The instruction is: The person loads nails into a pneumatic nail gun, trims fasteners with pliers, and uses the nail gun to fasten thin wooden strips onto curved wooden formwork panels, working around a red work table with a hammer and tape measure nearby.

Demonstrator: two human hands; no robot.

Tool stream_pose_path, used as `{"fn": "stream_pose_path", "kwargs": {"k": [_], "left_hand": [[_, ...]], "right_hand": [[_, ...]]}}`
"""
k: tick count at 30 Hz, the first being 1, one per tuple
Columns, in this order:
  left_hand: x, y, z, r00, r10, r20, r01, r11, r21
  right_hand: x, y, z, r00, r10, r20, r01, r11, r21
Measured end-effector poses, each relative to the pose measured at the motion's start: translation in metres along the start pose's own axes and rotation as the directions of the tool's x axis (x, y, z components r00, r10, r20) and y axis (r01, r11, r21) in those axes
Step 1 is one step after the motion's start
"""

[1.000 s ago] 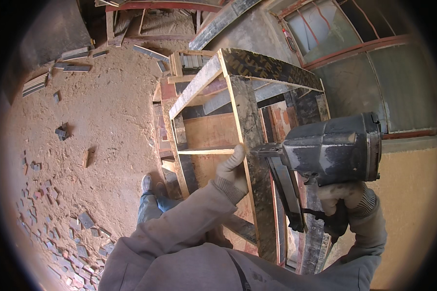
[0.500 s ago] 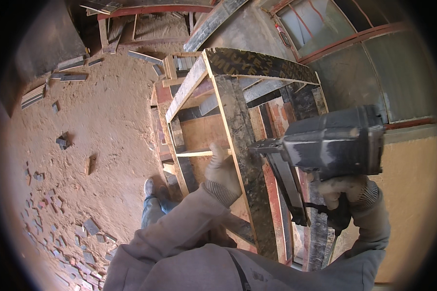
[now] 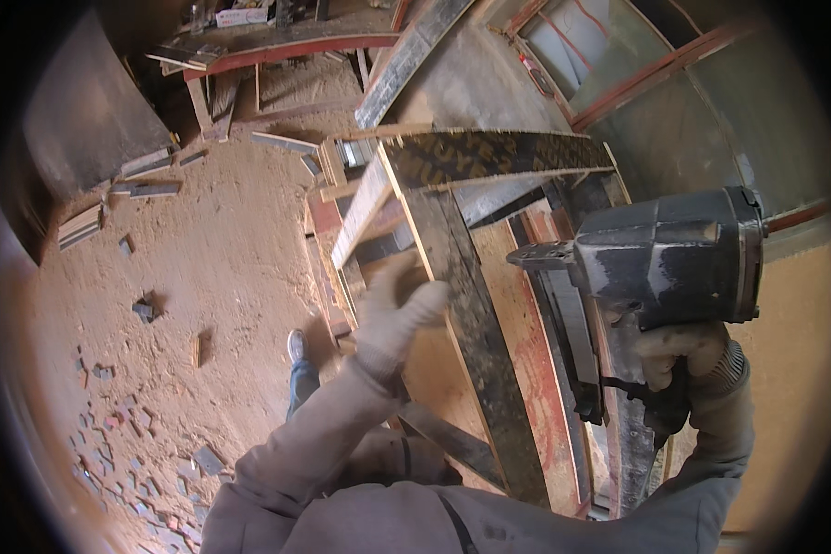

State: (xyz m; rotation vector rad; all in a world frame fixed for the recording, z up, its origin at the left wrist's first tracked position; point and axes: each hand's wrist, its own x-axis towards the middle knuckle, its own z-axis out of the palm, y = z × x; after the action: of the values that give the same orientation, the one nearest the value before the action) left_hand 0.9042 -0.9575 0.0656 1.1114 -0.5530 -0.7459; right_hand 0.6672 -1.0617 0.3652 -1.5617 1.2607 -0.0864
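Observation:
My right hand (image 3: 681,355), in a light knit glove, is wrapped round the handle of a black nail gun (image 3: 665,258). The gun's nose points left, over the gap beside a dark-faced board of a wooden frame (image 3: 489,342). My left hand (image 3: 392,314), also gloved, hovers over the frame's left part with thumb and fingers apart, slightly blurred. Its thumb lies close to the edge of that board; I cannot tell whether they touch. A printed dark panel (image 3: 499,157) forms the frame's far end.
Wood offcuts (image 3: 129,480) litter the dusty floor at left. A bench with a red edge (image 3: 295,54) stands at the far side. A long plank (image 3: 414,60) leans beyond the frame. Dull sheets (image 3: 711,138) and a tan board (image 3: 789,342) line the right.
The nail gun has moved right, its nose off the frame's board. My left hand has shifted left from the inner strip, its fingers spreading. The view has tilted, showing more of the far bench.

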Motion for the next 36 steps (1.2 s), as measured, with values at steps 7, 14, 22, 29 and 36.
{"fn": "stream_pose_path", "kwargs": {"k": [7,14,22,29,36], "left_hand": [[0.048,0.035,0.028,0.689,-0.508,0.517,0.708,0.622,-0.333],[0.058,0.028,0.018,0.642,-0.516,0.567,0.728,0.641,-0.243],[0.058,0.025,0.017,0.626,-0.439,0.644,0.759,0.534,-0.373],[0.058,0.024,0.016,0.653,-0.426,0.627,0.718,0.613,-0.331],[0.057,0.022,0.015,0.656,-0.449,0.607,0.711,0.638,-0.297]], "right_hand": [[0.102,-0.044,0.009,0.910,-0.146,0.388,0.068,0.976,0.208],[0.153,-0.076,0.034,0.901,-0.131,0.414,0.235,0.949,-0.209],[0.176,-0.079,0.027,0.867,-0.090,0.489,0.245,0.933,-0.263],[0.179,-0.068,0.029,0.659,-0.355,0.663,0.564,0.816,-0.124],[0.149,-0.106,0.033,0.909,0.221,0.353,-0.140,0.960,-0.241]]}}
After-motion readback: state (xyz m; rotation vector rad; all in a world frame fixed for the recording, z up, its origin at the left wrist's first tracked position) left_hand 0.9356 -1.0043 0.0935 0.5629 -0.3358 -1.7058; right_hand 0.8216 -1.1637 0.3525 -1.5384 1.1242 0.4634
